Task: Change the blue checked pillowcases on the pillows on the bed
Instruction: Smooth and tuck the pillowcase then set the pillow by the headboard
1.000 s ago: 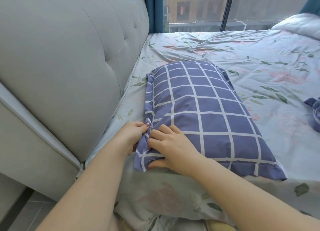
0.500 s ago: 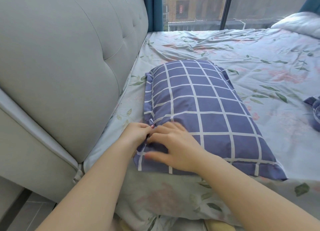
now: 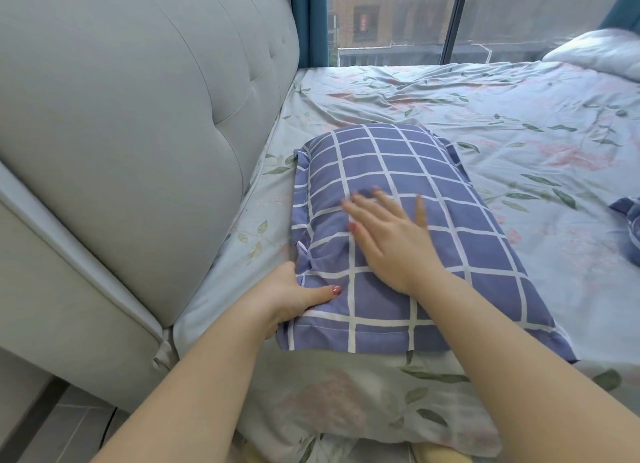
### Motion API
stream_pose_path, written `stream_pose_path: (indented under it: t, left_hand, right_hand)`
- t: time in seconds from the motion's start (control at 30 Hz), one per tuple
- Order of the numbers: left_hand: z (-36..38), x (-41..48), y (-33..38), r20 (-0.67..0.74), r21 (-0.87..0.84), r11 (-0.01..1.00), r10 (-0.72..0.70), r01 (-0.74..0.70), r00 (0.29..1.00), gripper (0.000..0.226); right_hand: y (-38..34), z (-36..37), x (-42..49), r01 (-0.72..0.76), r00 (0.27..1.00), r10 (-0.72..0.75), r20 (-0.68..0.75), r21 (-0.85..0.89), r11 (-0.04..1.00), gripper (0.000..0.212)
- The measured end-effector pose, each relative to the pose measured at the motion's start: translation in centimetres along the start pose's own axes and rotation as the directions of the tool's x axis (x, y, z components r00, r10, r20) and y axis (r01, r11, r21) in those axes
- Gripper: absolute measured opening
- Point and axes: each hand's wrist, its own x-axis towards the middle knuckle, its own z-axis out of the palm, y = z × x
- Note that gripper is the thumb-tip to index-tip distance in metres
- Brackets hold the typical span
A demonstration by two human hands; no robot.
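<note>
The right grip (image 3: pixel 391 240) has left the bunched cloth at the near-left edge. It now lies flat, fingers spread and holding nothing, on the middle of the blue checked pillowcase (image 3: pixel 467 254), centre frame on the bed (image 3: pixel 519 123). The left grip (image 3: pixel 289 296) stays at that edge, thumb over the fabric and fingers hidden beneath, holding it. The opening looks tucked, and smoothing seems to be what remains.

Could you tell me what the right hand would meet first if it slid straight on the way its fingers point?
The right hand lies flat on the blue checked pillow; going on, it would cross more of that pillowcase, then probably the rumpled floral sheet beyond its far end.
</note>
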Motion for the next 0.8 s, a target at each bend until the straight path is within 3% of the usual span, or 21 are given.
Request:
stream_pose_path:
  t: [0.03,0.1,0.2,0.33,0.43,0.53,0.6,0.67,0.8]
  left_hand:
    - [0.0,0.0,-0.1,0.003,0.044,0.999,0.002,-0.002,1.0,0.041]
    - [-0.1,0.1,0.0,0.007,0.142,0.99,-0.013,0.012,1.0,0.042]
    - [-0.6,0.5,-0.1,0.062,0.264,0.962,-0.084,0.065,0.995,0.075]
    - [-1.0,0.6,-0.4,0.159,0.291,0.953,-0.14,0.089,0.977,0.057]
    - [-1.4,1.0,-0.6,0.173,0.241,0.962,-0.177,0.132,0.969,0.065]
    - [-1.4,1.4,-0.5,0.19,0.135,0.973,-0.21,0.187,0.959,0.095]
    - [-0.7,1.0,0.1,0.236,0.01,0.979,-0.202,0.205,0.951,0.085]
    - [0.3,1.0,0.8,0.166,-0.116,0.973,-0.18,0.201,0.969,0.071]
    - [1.9,2.1,1.7,-0.081,-0.319,0.945,-0.105,0.074,0.991,0.062]
  right_hand:
    - [-0.4,-0.2,-0.1,0.095,0.994,-0.096,0.054,0.025,0.995,0.057]
    - [-0.4,0.2,0.1,0.115,0.972,-0.118,0.204,0.024,0.993,0.052]
    - [0.7,1.2,1.4,-0.053,0.97,0.068,0.234,-0.072,0.996,0.051]
    - [4.9,1.1,2.3,-0.409,0.908,0.413,0.074,-0.065,0.91,0.058]
    - [7.9,0.0,1.3,-0.574,0.819,0.574,0.005,-0.004,0.819,0.06]
    - [10.6,-1.2,-0.4,-0.717,0.692,0.722,-0.001,0.108,0.688,0.064]
    - [12.1,-1.6,-1.6,-0.78,0.614,0.784,0.089,0.223,0.585,0.071]
    - [12.9,-1.7,-2.5,-0.772,0.625,0.765,0.155,0.27,0.576,0.073]
    - [12.6,-2.4,-3.6,-0.677,0.704,0.693,0.157,0.442,0.588,0.066]
